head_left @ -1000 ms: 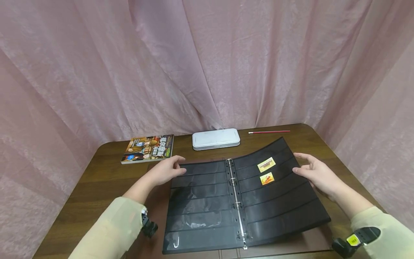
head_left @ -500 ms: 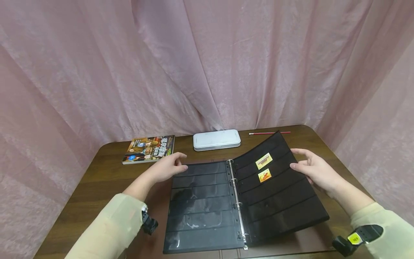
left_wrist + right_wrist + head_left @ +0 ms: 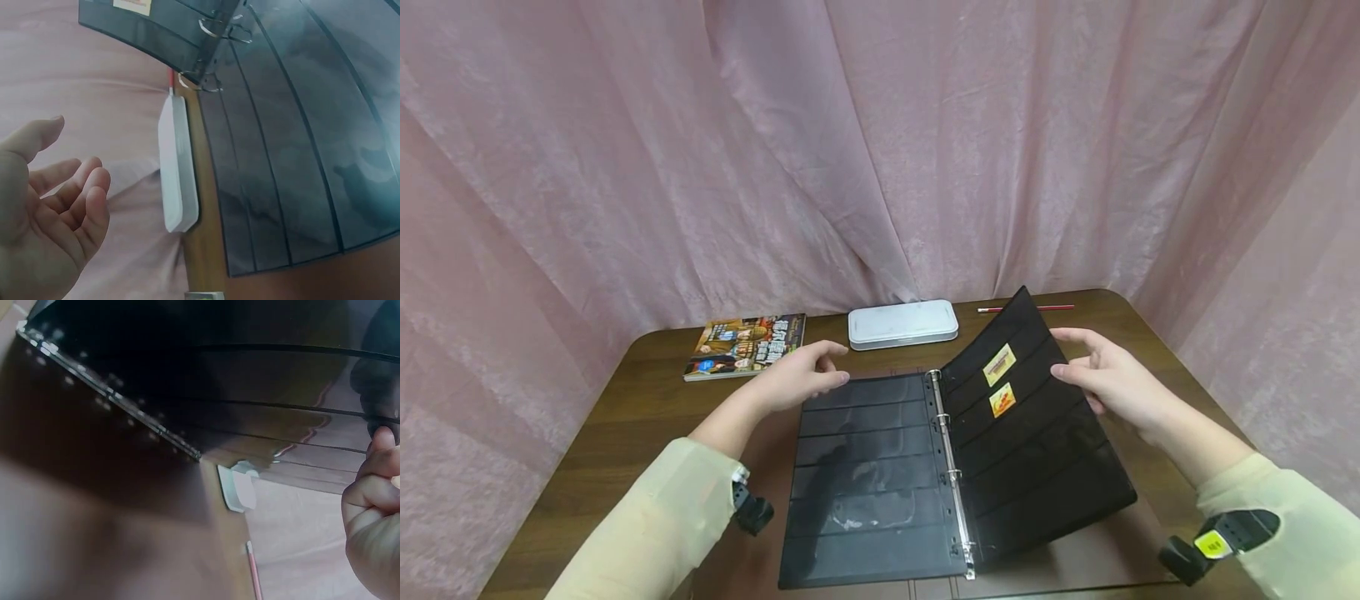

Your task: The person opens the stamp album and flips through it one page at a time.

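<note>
A ring binder album with black pocket pages lies open on the table. In the head view my right hand (image 3: 1112,387) pinches the outer edge of the right-hand page (image 3: 1030,450), which is raised and tilted. Two small stamp-like pieces, one pale yellow (image 3: 999,365) and one orange (image 3: 1002,400), sit in its upper pockets. From the right wrist, curled fingers (image 3: 375,481) show at the lifted page's edge. My left hand (image 3: 797,379) hovers by the top left corner of the left page (image 3: 865,467); its fingers are loosely bent around nothing. Metal rings (image 3: 953,475) join the pages.
Behind the album stands a white tin case (image 3: 902,323). A comic-style book (image 3: 745,343) lies at the back left, and a red pencil (image 3: 1054,307) at the back right. The brown album cover (image 3: 1127,546) shows under the pages. Pink curtains (image 3: 880,150) surround the table (image 3: 595,467).
My right hand has moved left and up, tilting the right-hand page more steeply toward the rings. The left hand has shifted slightly right and up.
</note>
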The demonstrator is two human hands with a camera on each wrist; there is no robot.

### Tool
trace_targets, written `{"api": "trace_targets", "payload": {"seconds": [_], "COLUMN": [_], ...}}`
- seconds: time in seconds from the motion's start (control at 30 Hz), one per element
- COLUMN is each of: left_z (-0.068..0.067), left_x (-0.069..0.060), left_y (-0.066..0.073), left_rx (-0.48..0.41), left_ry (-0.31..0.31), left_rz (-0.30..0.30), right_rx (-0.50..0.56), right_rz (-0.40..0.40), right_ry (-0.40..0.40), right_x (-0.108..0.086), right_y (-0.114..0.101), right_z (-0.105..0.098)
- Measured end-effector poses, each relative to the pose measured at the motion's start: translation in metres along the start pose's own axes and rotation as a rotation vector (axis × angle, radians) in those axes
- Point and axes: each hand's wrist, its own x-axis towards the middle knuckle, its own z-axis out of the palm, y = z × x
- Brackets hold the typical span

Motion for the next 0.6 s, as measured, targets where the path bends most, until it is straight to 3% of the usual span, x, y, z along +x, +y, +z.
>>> {"api": "trace_targets", "payload": {"seconds": [0.3, 0.6], "left_z": [-0.006, -0.009], "left_x": [-0.001, 0.002], "left_y": [0.018, 0.034], "left_rx": [-0.115, -0.161], "left_ry": [-0.013, -0.015], "left_rz": [0.041, 0.071], "right_rx": [0.088, 0.199], "right_rz": [0.000, -0.045], "right_ry": [-0.058, -0.092], "right_x": [0.005, 0.010], "right_y": [-0.018, -0.029], "right_z": [0.009, 0.021]}}
